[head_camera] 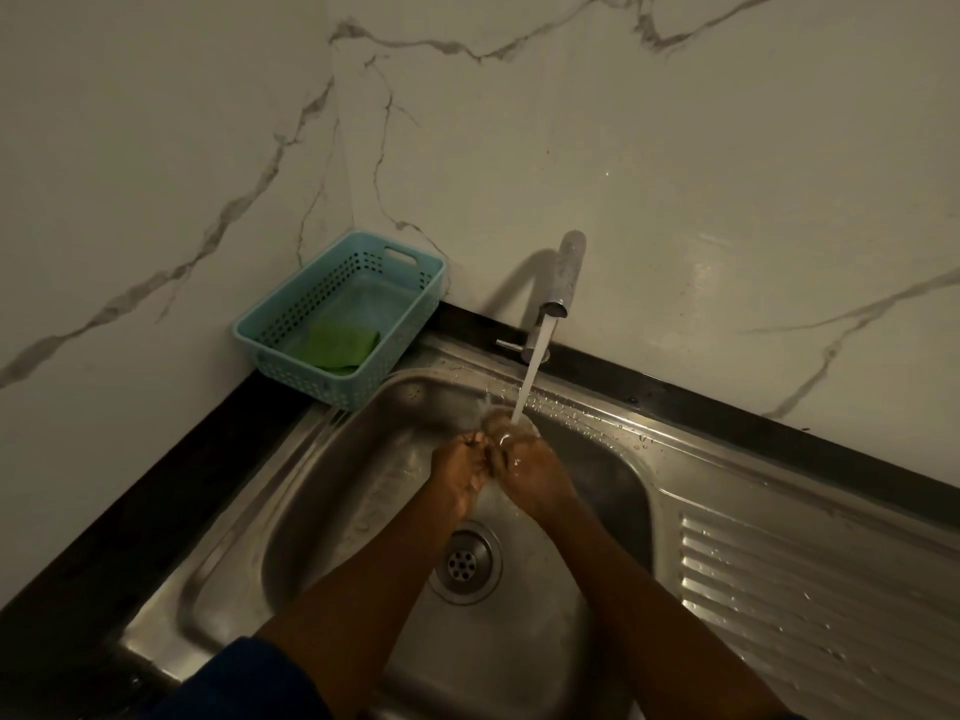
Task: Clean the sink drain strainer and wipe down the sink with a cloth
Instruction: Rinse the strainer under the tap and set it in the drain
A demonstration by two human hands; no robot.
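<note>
Holding left hand [460, 472] and right hand [535, 472] together under the tap [563, 275] stream, you kept fingers [501, 441] curled. The blur hid whether they gripped anything. Perforated drain [465, 563] sat just below in the sink [322, 491], and the green cloth [340, 345] lay in the blue basket [244, 332] back-left.

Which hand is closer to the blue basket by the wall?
Left. The left hand sits nearer the basket, over the basin; the right hand is beyond it, under the running water.

A teal perforated basket [311, 379] is sitting on the black countertop [156, 501] in the corner of the veined marble wall [675, 148], while the tap [566, 272] is running water.
</note>
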